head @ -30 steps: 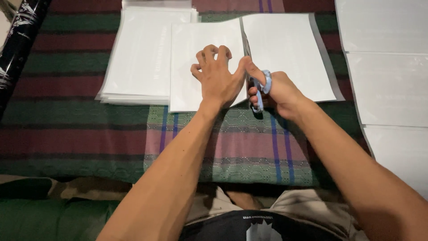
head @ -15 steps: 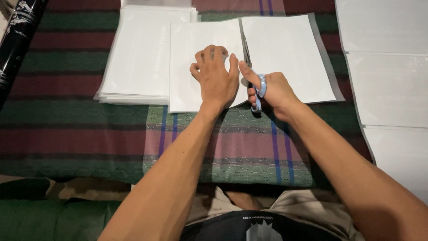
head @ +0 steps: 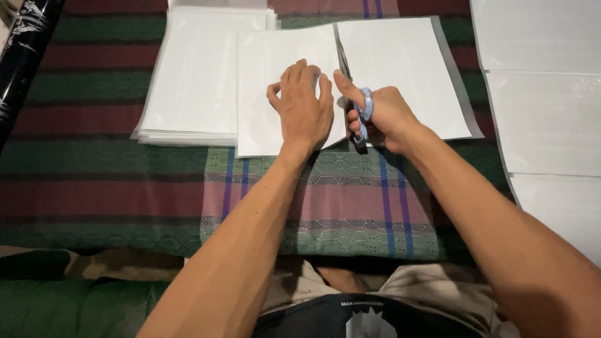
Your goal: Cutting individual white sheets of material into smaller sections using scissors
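Listing near to far, with the white sheet [head: 282, 100] as landmark. Nearest me, a striped cloth [head: 313, 194] lies under the sheet. On the sheet's left half, I see the left hand [head: 303, 109] pressed flat, fingers slightly spread. Right of it, the right hand [head: 382, 116] grips blue-handled scissors [head: 362, 112], fingers closed through the loops, blades in the cut up the sheet's middle. Left of the sheet: a paper stack [head: 200, 75]. Far right: more white sheets [head: 544, 94].

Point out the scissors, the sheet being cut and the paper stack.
scissors [head: 365, 107], head view, on the blue handle loop.
sheet being cut [head: 400, 56], head view, on its bare right half.
paper stack [head: 194, 75], head view, on the top sheet.
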